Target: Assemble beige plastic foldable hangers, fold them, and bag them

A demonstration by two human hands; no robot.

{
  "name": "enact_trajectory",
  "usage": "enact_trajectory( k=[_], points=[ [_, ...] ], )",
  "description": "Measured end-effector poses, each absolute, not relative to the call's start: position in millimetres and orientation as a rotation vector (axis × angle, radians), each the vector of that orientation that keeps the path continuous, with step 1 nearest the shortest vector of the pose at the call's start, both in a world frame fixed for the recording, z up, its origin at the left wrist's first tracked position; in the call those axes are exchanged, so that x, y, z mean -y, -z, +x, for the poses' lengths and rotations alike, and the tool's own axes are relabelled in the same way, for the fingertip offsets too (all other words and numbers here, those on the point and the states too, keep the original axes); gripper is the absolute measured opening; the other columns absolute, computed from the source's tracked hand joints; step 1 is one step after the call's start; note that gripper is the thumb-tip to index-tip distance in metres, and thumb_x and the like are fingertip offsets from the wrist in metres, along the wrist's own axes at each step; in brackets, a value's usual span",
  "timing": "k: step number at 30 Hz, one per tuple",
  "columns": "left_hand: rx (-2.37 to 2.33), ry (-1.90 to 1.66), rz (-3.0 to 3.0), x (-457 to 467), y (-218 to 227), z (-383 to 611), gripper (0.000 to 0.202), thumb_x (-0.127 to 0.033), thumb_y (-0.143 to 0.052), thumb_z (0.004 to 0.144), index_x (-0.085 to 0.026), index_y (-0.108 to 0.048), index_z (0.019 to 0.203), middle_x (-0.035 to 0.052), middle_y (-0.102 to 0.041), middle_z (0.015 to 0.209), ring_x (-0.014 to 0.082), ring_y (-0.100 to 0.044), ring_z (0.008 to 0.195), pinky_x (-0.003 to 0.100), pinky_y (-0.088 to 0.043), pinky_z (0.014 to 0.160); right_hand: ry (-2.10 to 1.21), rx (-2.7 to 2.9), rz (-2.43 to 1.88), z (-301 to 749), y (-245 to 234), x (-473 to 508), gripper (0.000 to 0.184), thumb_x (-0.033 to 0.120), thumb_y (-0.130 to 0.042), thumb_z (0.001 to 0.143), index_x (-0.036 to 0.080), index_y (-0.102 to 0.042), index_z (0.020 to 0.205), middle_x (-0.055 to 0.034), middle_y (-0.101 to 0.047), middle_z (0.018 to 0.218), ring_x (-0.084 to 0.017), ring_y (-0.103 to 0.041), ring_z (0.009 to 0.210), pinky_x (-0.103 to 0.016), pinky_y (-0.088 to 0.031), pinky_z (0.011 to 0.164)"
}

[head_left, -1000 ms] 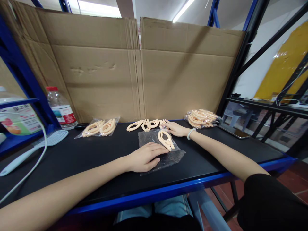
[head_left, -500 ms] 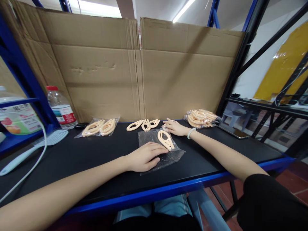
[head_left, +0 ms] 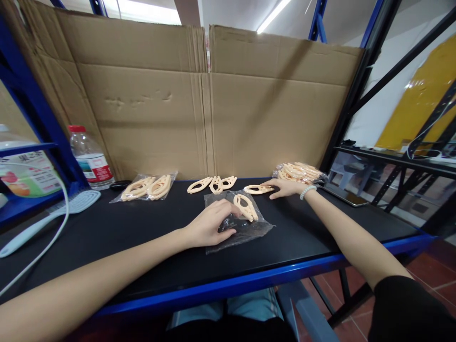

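My left hand (head_left: 210, 223) rests over a clear plastic bag (head_left: 249, 232), fingers bent and thumb apart, with the film wrinkled beneath them. On this bag, at the fingertips, lies a peach folding hanger (head_left: 245, 208); I cannot tell whether it is inside. My right hand (head_left: 287, 188) has its fingers and thumb around the right end of another folding hanger (head_left: 253, 190), which lies flat behind the bag. Several loose folding hangers (head_left: 199, 185) lie farther back, left of that one.
Bagged hangers (head_left: 146, 188) lie at the back left, and a bagged pile (head_left: 299, 172) at the back right beside a phone-like slab (head_left: 345, 195). A bottle (head_left: 92, 161), a hairbrush (head_left: 80, 203) and a white cable (head_left: 67, 209) are on the left. Cardboard (head_left: 142, 104) walls the back.
My right hand has shifted right, uncovering the hanger it works on. My left hand has gone from lying flat to having bent, raised fingers over the bag.
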State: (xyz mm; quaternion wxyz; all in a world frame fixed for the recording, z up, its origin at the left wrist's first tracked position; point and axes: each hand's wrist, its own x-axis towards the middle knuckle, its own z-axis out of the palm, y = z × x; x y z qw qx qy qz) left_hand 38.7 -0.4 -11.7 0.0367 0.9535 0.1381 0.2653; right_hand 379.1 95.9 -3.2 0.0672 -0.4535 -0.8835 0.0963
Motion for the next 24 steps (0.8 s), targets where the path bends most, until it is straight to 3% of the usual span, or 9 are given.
enact_trajectory(
  k=[5, 8, 14, 20, 24],
  points=[
    [-0.662, -0.788, 3.113, 1, 13, 37, 0.036, -0.024, -0.054, 0.085, -0.02, -0.046, 0.119, 0.0046, -0.058, 0.092, 0.0187, -0.058, 0.082, 0.028, -0.048, 0.068, -0.285, 2.606, -1.464, 373, -1, -91, 0.059, 0.026, -0.065, 0.074, 0.016, -0.051, 0.131, -0.0092, -0.066, 0.103, -0.021, -0.062, 0.087, -0.033, -0.048, 0.08],
    [-0.767, -0.71, 3.204, 3, 13, 37, 0.041, -0.027, -0.053, 0.086, -0.02, -0.043, 0.125, 0.0033, -0.06, 0.09, 0.0177, -0.061, 0.076, 0.025, -0.046, 0.059, -0.305, 2.593, -1.435, 367, -4, -87, 0.056, 0.024, -0.065, 0.072, 0.016, -0.054, 0.126, -0.0088, -0.066, 0.105, -0.02, -0.062, 0.087, -0.03, -0.048, 0.078],
    [-0.802, -0.628, 3.225, 3, 15, 37, 0.038, -0.023, -0.05, 0.088, -0.019, -0.043, 0.125, 0.0019, -0.064, 0.081, 0.0166, -0.063, 0.068, 0.024, -0.047, 0.059, -0.289, 2.583, -1.413, 360, -8, -82, 0.042, 0.02, -0.062, 0.074, 0.016, -0.063, 0.116, -0.0069, -0.069, 0.102, -0.018, -0.063, 0.084, -0.029, -0.049, 0.075],
    [-0.681, -0.799, 3.28, 4, 16, 39, 0.031, -0.02, -0.038, 0.095, -0.014, -0.047, 0.124, 0.0057, -0.065, 0.08, 0.0176, -0.063, 0.069, 0.027, -0.05, 0.061, -0.212, 2.558, -1.36, 356, -4, -84, 0.036, 0.013, -0.059, 0.072, 0.014, -0.068, 0.108, -0.0076, -0.07, 0.098, -0.016, -0.063, 0.078, -0.027, -0.05, 0.071],
    [-0.568, -0.914, 3.362, 6, 14, 40, 0.03, -0.018, -0.035, 0.096, -0.013, -0.049, 0.122, 0.0051, -0.062, 0.077, 0.0164, -0.062, 0.068, 0.026, -0.051, 0.06, -0.118, 2.519, -1.263, 355, -3, -85, 0.029, 0.016, -0.057, 0.076, 0.015, -0.07, 0.102, -0.0085, -0.069, 0.094, -0.016, -0.061, 0.074, -0.027, -0.049, 0.068]
  ],
)
